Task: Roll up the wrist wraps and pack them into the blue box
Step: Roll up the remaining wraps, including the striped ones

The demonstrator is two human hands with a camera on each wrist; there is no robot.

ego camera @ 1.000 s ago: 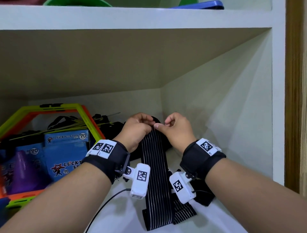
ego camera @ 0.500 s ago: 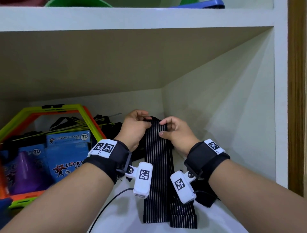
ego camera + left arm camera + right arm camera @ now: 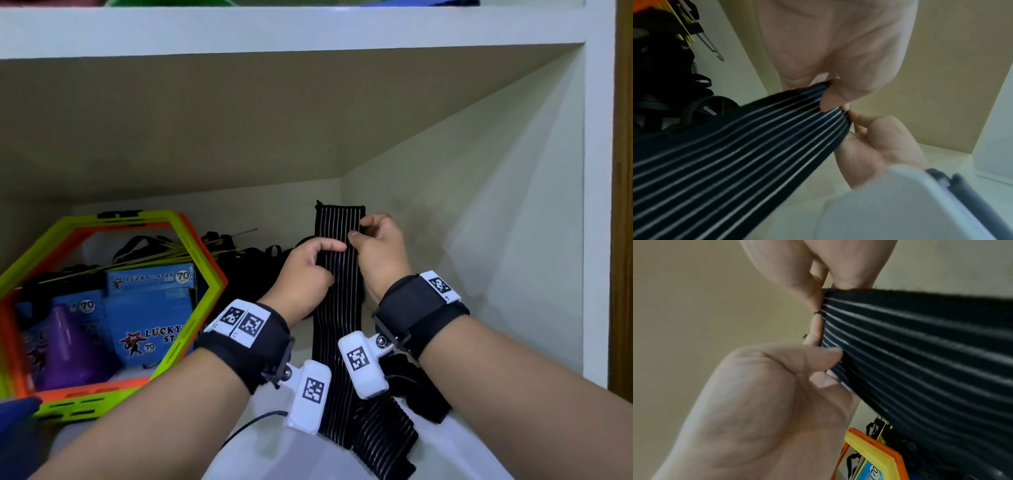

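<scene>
Head view shows the left hand and right hand pinching opposite edges of the striped wrist wrap held upright before the hexagonal rings — rolling not yet begun, I judge — so next fold its top end down tightly.

— We see the wrist wrap only in part: its lower stretch runs behind the white wrist cameras, and the wrist views cut it off at their edges.

— Agreed. The left hand covers the wrap's left edge, so we cannot see its fingertips there. The blue Lucky Star boxes sit half behind the hexagonal frame.

— The dark straps behind are too murky to name, and the shelf above shows only slivers of green and blue.
</scene>
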